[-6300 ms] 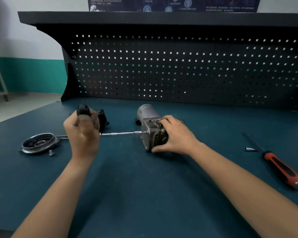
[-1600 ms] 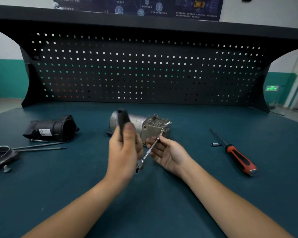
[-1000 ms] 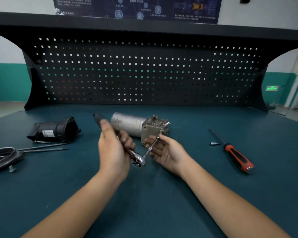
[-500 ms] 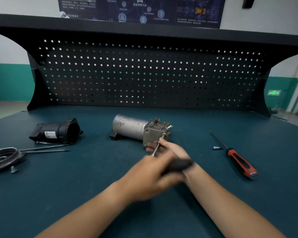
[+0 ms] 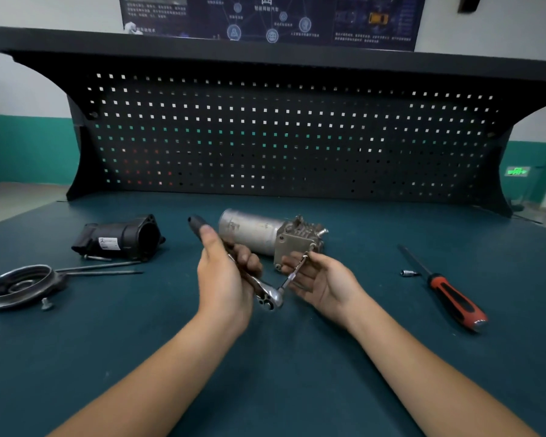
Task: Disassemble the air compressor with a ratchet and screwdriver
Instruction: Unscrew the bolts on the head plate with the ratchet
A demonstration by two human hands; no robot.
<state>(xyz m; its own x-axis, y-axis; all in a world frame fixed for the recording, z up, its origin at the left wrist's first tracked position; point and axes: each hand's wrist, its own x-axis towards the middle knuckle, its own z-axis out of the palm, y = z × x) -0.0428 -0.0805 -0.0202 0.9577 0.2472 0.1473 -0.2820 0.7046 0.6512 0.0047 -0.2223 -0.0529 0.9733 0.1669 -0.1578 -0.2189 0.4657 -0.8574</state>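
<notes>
Step in hand, by the look of it: backing a bolt out of the square end plate of the air compressor (image 5: 256,233), which lies on its side mid-bench, end plate turned near and right. Left hand (image 5: 224,279) is clenched round the ratchet (image 5: 270,298) handle, black grip poking out far-left past the thumb. Right hand (image 5: 325,282), palm up, holds the thin extension bar (image 5: 292,274) lightly in curled fingertips, its tip at the plate's right corner. To do it well: keep the bar square on the bolt head and swing in short arcs. Nothing pins the compressor down, so it may roll or skid. Swing room is good toward the near side; the bench (image 5: 281,389) is open there. Left lie a black housing (image 5: 120,239), two long bolts (image 5: 101,269), a round metal cover (image 5: 19,283) and a small bolt (image 5: 46,303). Right, well apart, are a screwdriver (image 5: 454,302) and a small socket (image 5: 407,273). The pegboard (image 5: 281,137) walls off the far edge.
</notes>
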